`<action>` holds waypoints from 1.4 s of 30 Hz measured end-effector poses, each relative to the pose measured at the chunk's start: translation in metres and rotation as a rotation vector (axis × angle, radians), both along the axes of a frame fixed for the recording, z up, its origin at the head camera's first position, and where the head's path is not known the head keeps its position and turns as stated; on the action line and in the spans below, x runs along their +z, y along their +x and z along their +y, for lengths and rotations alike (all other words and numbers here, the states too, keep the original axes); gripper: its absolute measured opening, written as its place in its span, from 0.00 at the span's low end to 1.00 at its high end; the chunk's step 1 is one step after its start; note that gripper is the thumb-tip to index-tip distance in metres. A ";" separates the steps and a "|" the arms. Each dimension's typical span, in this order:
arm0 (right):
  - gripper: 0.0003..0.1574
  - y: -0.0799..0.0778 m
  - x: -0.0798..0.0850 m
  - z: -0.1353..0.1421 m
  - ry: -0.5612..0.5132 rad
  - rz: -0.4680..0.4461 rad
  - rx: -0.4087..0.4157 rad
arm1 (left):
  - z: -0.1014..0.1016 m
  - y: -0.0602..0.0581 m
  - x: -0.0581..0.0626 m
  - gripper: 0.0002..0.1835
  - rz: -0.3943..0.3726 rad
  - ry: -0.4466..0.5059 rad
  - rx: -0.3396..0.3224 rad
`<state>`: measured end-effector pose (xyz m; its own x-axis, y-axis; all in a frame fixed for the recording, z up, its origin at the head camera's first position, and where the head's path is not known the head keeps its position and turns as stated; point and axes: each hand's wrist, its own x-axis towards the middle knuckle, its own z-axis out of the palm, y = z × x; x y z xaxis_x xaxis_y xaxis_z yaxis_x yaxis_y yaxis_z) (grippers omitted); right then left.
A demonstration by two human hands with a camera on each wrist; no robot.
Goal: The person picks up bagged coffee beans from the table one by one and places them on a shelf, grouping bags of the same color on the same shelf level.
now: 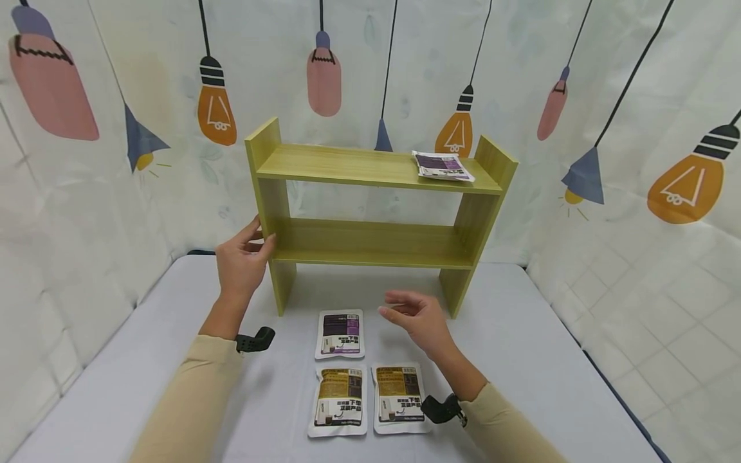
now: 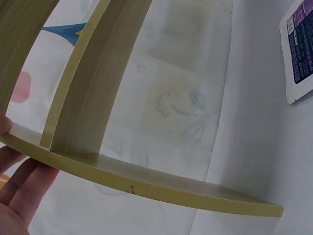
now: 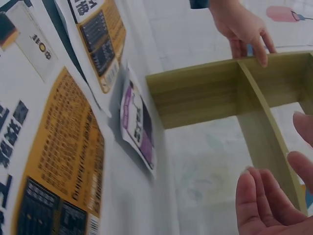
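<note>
The left hand (image 2: 25, 193) gripped the shelf (image 2: 98, 88) by its side panel (image 2: 161, 188), thumb and fingers on opposite faces. Apart from it, a purple-and-white packet (image 2: 303, 49), partly cut off, lay on the white table (image 2: 257, 152). Faint flowers patterned the wall (image 2: 168, 98).

Passage lies open between the shelf boards (image 1: 370, 243) — side panels (image 1: 276, 202) bar both ends, while packets (image 1: 442, 166) block the upper one's right.

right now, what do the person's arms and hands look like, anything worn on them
Both arms wear plain beige long sleeves: left sleeve, right sleeve. Each wrist carries a small black camera, left camera and right camera, on a dark band. The left hand and right hand show no gloves.
</note>
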<state>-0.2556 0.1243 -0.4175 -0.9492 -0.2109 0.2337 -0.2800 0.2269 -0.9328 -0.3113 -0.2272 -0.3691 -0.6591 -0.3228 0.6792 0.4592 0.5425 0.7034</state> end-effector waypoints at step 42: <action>0.41 -0.017 -0.027 -0.057 0.303 -0.264 0.048 | 0.001 0.001 0.001 0.26 -0.028 -0.004 0.015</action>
<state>-0.2731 0.0673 -0.4441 -0.9557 -0.2781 -0.0969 -0.0564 0.4956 -0.8667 -0.3098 -0.2261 -0.3682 -0.6731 -0.3307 0.6615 0.4306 0.5520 0.7141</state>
